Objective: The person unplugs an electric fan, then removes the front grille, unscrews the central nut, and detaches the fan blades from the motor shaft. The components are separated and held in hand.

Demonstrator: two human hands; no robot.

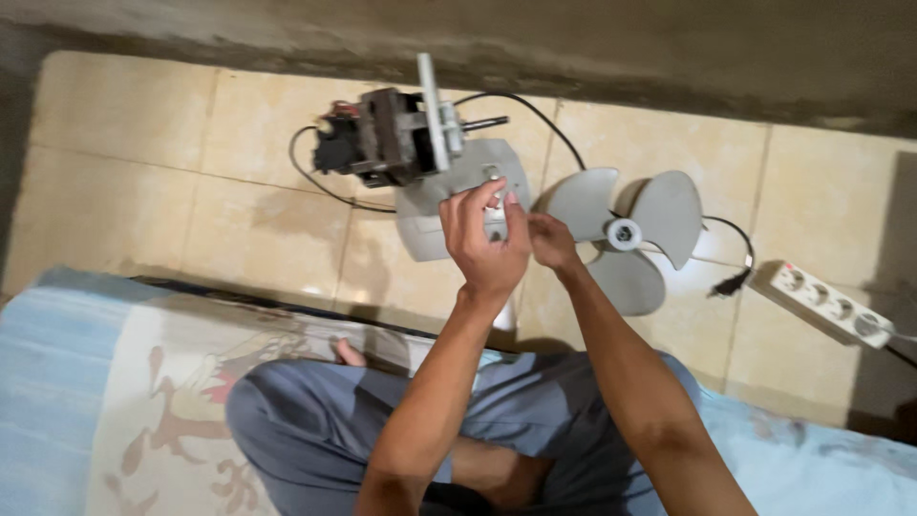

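A stripped fan motor [382, 139] with bare windings and a metal shaft stands on a light grey fan base [425, 225] on the tiled floor. My left hand [485, 241] is raised over the base, fingers pinched on a small grey switch part [495, 222] of the base. My right hand [552, 239] touches the same part from the right, fingers curled. A grey three-blade fan propeller [626, 234] lies flat just right of my hands.
A black cord [535, 110] runs from the motor behind the propeller to a plug [731, 282] beside a white power strip [831, 304]. A concrete wall [573, 48] bounds the far side. I sit cross-legged on a patterned blue mat [115, 382].
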